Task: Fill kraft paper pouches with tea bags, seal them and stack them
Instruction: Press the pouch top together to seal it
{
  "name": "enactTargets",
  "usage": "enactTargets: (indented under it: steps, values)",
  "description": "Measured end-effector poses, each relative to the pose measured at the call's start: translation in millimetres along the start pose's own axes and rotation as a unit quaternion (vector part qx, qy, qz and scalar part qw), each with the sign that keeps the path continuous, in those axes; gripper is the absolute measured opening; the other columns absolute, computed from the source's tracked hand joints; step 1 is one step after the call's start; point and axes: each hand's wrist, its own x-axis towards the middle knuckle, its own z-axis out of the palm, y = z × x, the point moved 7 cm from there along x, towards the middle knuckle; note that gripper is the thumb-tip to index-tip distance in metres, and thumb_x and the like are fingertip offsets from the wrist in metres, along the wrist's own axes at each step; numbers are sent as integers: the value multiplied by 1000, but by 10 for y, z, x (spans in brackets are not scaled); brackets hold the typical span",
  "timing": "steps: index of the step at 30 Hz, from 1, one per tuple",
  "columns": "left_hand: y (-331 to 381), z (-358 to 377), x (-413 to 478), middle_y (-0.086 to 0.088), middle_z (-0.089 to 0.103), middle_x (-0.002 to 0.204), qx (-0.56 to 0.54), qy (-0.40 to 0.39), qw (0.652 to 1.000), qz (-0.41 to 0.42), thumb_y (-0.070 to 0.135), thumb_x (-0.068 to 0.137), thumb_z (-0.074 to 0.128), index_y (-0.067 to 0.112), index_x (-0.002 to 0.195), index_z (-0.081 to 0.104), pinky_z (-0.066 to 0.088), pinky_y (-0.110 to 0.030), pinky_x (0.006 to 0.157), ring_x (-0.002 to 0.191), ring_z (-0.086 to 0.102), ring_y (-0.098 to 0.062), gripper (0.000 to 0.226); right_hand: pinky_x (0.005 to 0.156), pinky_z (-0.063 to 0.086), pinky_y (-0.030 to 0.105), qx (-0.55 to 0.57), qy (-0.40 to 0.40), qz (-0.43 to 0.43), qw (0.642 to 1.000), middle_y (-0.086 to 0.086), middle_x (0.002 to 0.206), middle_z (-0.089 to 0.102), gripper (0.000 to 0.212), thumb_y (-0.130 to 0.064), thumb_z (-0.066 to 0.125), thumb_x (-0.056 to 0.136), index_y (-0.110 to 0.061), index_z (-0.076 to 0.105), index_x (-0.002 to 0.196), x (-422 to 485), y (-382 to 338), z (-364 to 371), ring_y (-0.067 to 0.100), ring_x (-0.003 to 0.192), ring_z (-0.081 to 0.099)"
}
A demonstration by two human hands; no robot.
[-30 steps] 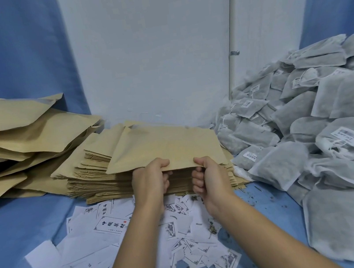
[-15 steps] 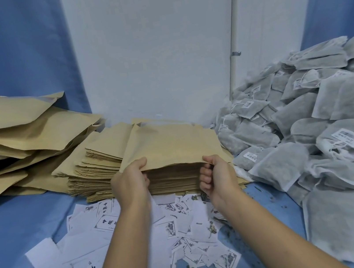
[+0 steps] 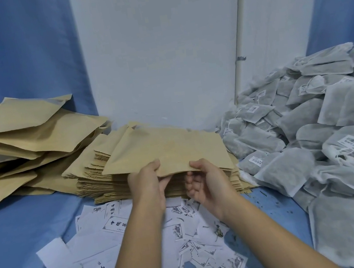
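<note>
Pouch (image 3: pixel 167 149) held, left hand (image 3: pixel 147 185), right hand (image 3: pixel 209 184) closer together

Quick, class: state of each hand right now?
Left hand: pinches the top kraft pouch by its near edge.
Right hand: pinches the same edge.

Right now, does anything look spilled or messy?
Yes. Dark tea crumbs lie spilled among the white paper labels, which lie jumbled, not stacked, on the blue cloth below the held kraft pouch.

Pouches (image 3: pixel 169 149): matt tan kraft paper. Tea bags (image 3: pixel 308 117): grey fibrous non-woven mesh. Table cover (image 3: pixel 20 232): matt blue cloth.
</note>
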Motion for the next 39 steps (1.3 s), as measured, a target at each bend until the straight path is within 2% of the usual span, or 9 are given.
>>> enactTargets:
  steps: [4, 9, 14, 20, 23, 27, 31, 34, 39]
  values:
    - [116, -118, 78, -16, 63, 109, -9, -8, 1000, 0, -14, 86, 52, 5, 107, 53, 52, -34, 60, 91, 63, -27, 28, 49, 55, 26, 46, 46, -44, 997, 15, 86, 65, 3, -4, 54, 91, -2, 55, 93, -70, -172, -90, 24, 58, 70]
    - [569, -233, 218, -14, 66, 105, -33, -31, 998, 38, -11, 85, 56, 4, 113, 56, 54, -33, 58, 92, 65, -25, 32, 54, 55, 22, -29, -11, -35, 999, 10, 102, 66, 24, 5, 52, 92, 2, 56, 115, 31, -149, 288, 16, 73, 71]
    - [1426, -186, 475, -12, 66, 91, -125, -89, 982, 108, -14, 87, 50, 4, 95, 59, 58, -29, 72, 88, 65, -22, 22, 51, 55, 20, -15, -89, -48, 995, 9, 97, 62, 31, 9, 43, 94, 0, 53, 123, 460, -207, 1403, 20, 82, 63]
    - [2387, -432, 1180, -8, 63, 95, -53, -2, 982, 183, -8, 94, 43, 12, 87, 56, 54, -32, 86, 96, 62, -23, 24, 48, 55, 23, -38, -127, -48, 990, 13, 108, 58, 28, 7, 43, 95, -5, 53, 118, 1186, -154, 2637, 22, 79, 61]
    - [2596, -742, 1569, -12, 63, 94, 83, 74, 980, 167, 4, 98, 44, 13, 98, 50, 55, -22, 60, 67, 66, -16, 10, 43, 49, 17, -133, -96, -60, 985, 10, 95, 63, 32, 2, 51, 94, -10, 56, 123, 1529, -36, 2937, 14, 59, 60]
    - [2644, -1100, 1921, -4, 55, 37, 120, 122, 975, 143, 4, 100, 41, 10, 85, 45, 32, -12, 30, 26, 48, -5, 16, 37, 37, 14, -255, -25, -39, 966, 7, 68, 57, 5, 0, 61, 88, -3, 64, 88, 1806, 177, 3079, 10, 42, 45]
    - [2618, -1164, 2014, -16, 64, 66, -35, 76, 990, 113, 2, 101, 36, -1, 128, 40, 50, -16, 44, 45, 63, -13, 28, 47, 53, 16, -29, -74, 37, 996, 16, 111, 64, 26, 4, 58, 90, 8, 56, 116, 1787, 375, 3316, 17, 67, 67]
    - [2631, -1228, 1922, -22, 63, 106, -112, 82, 978, 153, -3, 99, 39, -10, 130, 37, 57, -21, 59, 77, 68, -22, 32, 60, 57, 23, 9, -94, 62, 994, 18, 124, 60, 35, 3, 63, 87, 6, 55, 121, 1645, 435, 3360, 26, 97, 66]
    - [2469, -1210, 1534, -16, 60, 90, -161, 90, 962, 202, -5, 95, 44, -4, 131, 38, 56, -22, 61, 74, 66, -21, 36, 85, 55, 27, -10, -118, 74, 990, 13, 83, 51, 12, 0, 65, 87, 0, 55, 80, 1323, 415, 3088, 21, 58, 60]
